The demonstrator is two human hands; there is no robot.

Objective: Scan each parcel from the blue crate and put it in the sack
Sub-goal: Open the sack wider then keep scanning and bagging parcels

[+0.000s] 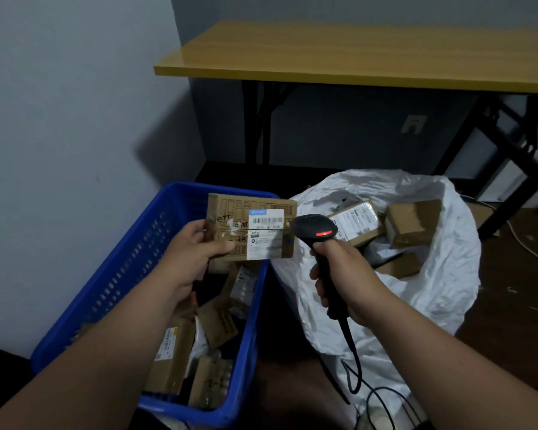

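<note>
The left hand grips a flat brown cardboard parcel by its left edge, thumb lying across the front face and fingers curled behind, out of sight; the parcel is held upright above the far end of the blue perforated plastic crate, its white barcode label facing the camera. The right hand is clenched round the grip of a black handheld barcode scanner; the scanner's head sits just beside the parcel's right edge, a red light glowing on top, and a thin line crosses the label; its black cable trails down towards the floor.

Inside the crate lie more brown cardboard parcels, jumbled and partly covered by the left forearm; their labels are too blurred to read. To the right stands the white crinkled woven sack, mouth open, with several cardboard boxes inside, one bearing a white label; the sack's lower part is cut off behind the right arm.

Behind, a yellow wooden tabletop rests on black metal legs against a grey wall; the floor is dark wood.
</note>
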